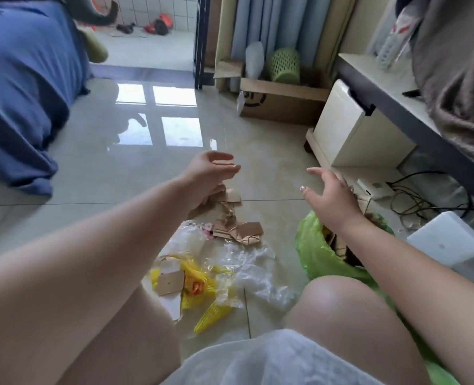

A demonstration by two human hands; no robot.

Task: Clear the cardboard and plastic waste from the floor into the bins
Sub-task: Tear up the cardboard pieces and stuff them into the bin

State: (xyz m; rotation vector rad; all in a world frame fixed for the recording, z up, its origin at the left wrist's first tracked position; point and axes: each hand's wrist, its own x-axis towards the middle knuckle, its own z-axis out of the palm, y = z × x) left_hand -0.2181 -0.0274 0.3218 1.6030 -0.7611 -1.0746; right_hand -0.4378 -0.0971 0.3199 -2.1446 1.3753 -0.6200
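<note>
Both hands empty, fingers loose: left hand [212,169] above the torn cardboard [237,229], right hand [331,195] over the green-lined bin [313,254]; plastic wrappers [247,270] lie nearer.

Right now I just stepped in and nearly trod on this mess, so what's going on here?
A person is crouched on the tiled floor, sorting waste. Both hands are open and hold nothing: the left hand hovers above the torn cardboard pieces, the right hand above a bin lined with a green bag that already holds some cardboard. Clear plastic wrap and yellow plastic lie on the floor by the knees.
</note>
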